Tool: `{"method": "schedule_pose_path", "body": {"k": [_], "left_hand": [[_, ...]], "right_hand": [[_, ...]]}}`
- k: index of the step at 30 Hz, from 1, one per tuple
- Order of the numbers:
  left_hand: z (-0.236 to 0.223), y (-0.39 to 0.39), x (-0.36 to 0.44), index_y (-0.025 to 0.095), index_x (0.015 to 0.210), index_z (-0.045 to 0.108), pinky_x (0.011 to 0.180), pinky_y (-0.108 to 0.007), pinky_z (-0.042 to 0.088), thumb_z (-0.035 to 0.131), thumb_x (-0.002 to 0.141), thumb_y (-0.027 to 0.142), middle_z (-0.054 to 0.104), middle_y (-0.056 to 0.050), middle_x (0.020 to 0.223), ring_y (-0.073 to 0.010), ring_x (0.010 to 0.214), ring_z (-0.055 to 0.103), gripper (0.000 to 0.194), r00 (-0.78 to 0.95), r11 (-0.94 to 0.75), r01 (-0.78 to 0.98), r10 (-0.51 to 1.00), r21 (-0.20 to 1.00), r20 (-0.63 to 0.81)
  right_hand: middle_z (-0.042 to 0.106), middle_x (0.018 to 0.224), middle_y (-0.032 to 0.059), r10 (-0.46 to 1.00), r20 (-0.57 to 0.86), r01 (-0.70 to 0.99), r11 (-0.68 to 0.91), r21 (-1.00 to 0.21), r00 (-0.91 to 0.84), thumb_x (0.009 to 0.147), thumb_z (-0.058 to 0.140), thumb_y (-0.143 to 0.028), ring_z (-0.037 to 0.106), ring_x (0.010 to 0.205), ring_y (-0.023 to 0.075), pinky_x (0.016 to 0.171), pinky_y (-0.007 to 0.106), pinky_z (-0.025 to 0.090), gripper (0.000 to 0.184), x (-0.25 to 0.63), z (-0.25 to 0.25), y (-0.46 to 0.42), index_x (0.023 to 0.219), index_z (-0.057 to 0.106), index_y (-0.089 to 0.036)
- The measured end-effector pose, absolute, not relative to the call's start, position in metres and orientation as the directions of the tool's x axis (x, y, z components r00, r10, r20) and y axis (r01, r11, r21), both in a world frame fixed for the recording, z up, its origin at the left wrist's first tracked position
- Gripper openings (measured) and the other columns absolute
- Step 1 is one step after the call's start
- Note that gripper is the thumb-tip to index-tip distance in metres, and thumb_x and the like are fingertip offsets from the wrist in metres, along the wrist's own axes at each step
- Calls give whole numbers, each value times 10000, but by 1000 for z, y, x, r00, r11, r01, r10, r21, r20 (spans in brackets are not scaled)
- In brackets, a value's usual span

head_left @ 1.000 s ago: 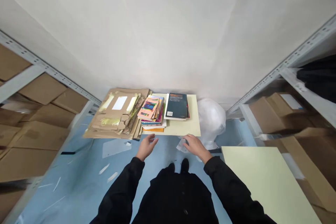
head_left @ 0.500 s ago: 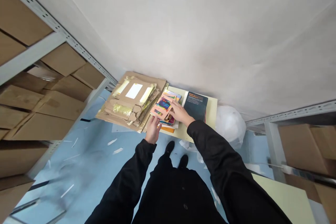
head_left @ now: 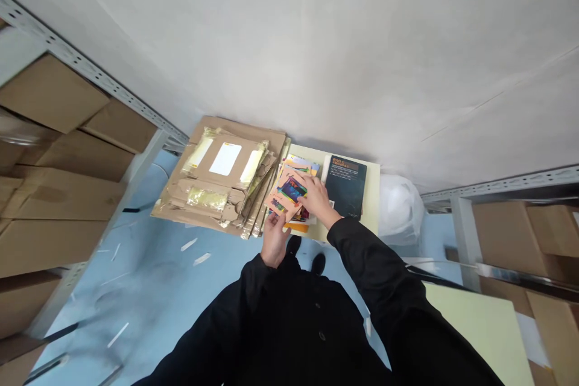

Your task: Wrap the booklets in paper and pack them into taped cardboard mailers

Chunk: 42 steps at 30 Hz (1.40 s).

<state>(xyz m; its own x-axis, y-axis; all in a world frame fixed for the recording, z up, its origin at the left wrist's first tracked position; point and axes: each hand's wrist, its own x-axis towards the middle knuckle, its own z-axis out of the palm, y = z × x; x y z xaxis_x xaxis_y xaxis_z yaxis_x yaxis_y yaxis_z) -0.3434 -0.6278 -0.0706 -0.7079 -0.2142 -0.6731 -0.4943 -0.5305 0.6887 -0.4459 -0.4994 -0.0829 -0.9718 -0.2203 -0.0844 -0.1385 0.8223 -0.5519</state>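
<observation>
Pink booklet (head_left: 279,195), a many-coloured picture on its cover, lies over a pile of books (head_left: 312,166) midway along the worktop (head_left: 373,193), towards the front edge. I have the right hand (head_left: 316,198) at the booklet's right side, its grip grasping there with thumb and fingers. At the booklet's near edge I see the left hand (head_left: 274,241) touching; I cannot tell whether that grip has pinched the paper. Towards the worktop's right edge I make out a dark book (head_left: 345,186) lying flat. Flattened cardboard (head_left: 181,192) is stacked over the left end, and a white plastic bag (head_left: 400,205) bulges just beyond the right edge.
</observation>
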Motion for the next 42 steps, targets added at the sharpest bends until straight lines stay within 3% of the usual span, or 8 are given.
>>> {"method": "schedule_pose_path", "body": {"k": [6, 10, 13, 18, 23, 30, 34, 42], "left_hand": [[-80, -636, -335, 221, 1003, 487, 741, -289, 516, 724, 673, 335, 598, -65, 1122, -175, 948, 628, 421, -743, -459, -471, -253, 753, -619], [-77, -634, -333, 224, 1015, 485, 763, -299, 536, 722, 681, 345, 588, -57, 1123, -169, 937, 630, 427, -825, -402, -437, -176, 804, -537], [-69, -629, -336, 217, 1046, 523, 734, -293, 543, 721, 693, 374, 599, -61, 1117, -164, 883, 635, 434, -872, -343, -445, -44, 827, -487], [-57, -605, -348, 187, 1090, 590, 700, -312, 549, 725, 703, 436, 660, -84, 1061, -190, 821, 652, 480, -862, -167, -484, 258, 859, -436], [-54, -556, -351, 157, 1097, 599, 695, -317, 542, 740, 698, 415, 670, -73, 933, -178, 750, 646, 496, -795, -43, -420, 499, 907, -345], [-42, -460, -306, 223, 1248, 410, 708, -285, 530, 784, 665, 380, 649, -41, 969, -148, 801, 644, 711, -672, -17, -480, 650, 877, -355], [-33, -409, -251, 205, 1127, 524, 711, -286, 528, 787, 653, 428, 647, -51, 1010, -169, 871, 642, 586, -446, 74, -555, 814, 828, -372], [-49, -341, -138, 147, 870, 677, 675, -268, 529, 766, 644, 515, 683, -45, 828, -163, 757, 633, 441, -183, 353, -284, 893, 891, -412]], "right_hand": [[611, 1012, 52, -68, -261, 152, 665, -731, -963, 639, 717, -233, 574, 960, 226, 855, 375, 471, 431, -424, -89, -478, 1050, 591, -200], [617, 947, 21, 51, -338, 336, 327, -883, -940, 661, 676, -328, 597, 790, 166, 715, 336, 513, 334, -395, -87, -454, 939, 537, -207], [634, 937, 28, 146, -360, 375, 85, -923, -921, 668, 682, -398, 617, 805, 174, 681, 317, 518, 364, -367, -78, -433, 929, 501, -221], [672, 917, 34, 310, -381, 370, -96, -924, -871, 706, 684, -456, 638, 804, 194, 655, 322, 514, 512, -306, -55, -391, 1136, 513, -238], [670, 768, 14, 397, -361, 346, -111, -932, -844, 739, 680, -466, 591, 675, 148, 616, 285, 471, 341, -229, -37, -351, 935, 669, -188], [654, 710, -5, 547, -393, 300, -255, -919, -739, 753, 681, -475, 539, 556, 104, 526, 252, 448, 320, -108, -36, -329, 908, 674, -196], [669, 710, -1, 694, -388, 176, -359, -917, -607, 733, 701, -511, 614, 580, 125, 543, 255, 470, 347, -45, -44, -328, 867, 614, -203], [674, 711, -1, 840, -412, -77, -464, -882, -353, 665, 750, -545, 662, 610, 156, 548, 266, 491, 420, 52, -55, -296, 830, 551, -213]]}}
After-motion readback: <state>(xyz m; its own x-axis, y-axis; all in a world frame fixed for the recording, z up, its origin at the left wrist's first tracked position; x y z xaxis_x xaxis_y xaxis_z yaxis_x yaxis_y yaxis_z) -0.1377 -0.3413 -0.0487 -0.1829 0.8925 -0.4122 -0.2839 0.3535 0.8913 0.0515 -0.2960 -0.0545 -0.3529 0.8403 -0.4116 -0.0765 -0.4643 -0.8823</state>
